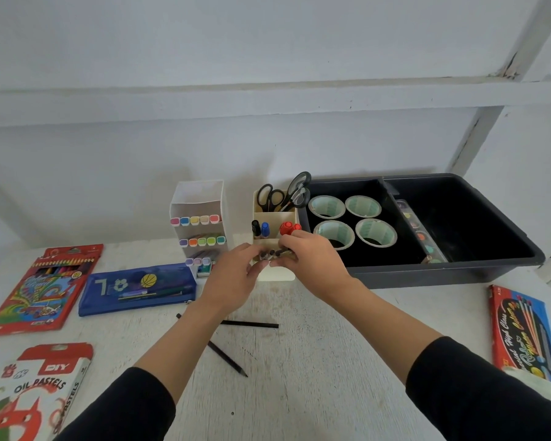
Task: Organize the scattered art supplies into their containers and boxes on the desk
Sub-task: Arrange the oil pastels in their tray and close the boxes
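Both hands meet over the front compartment of the cream desk organizer (275,214). My right hand (309,256) grips a bundle of dark pencils (272,254) whose ends stick out toward the left. My left hand (233,278) touches those pencil ends with its fingertips. Scissors (287,194) stand in the organizer's back compartment, and black, blue and red markers (275,229) in the middle one. Two loose black pencils lie on the desk, one (250,324) flat below my left wrist, the other (228,359) slanting toward me.
A white marker rack (199,224) stands left of the organizer. A black bin (427,224) holds several tape rolls (352,221). A blue pencil case (137,289), colored-pencil box (42,288) and oil pastels box (35,393) lie left; another box (525,335) lies right.
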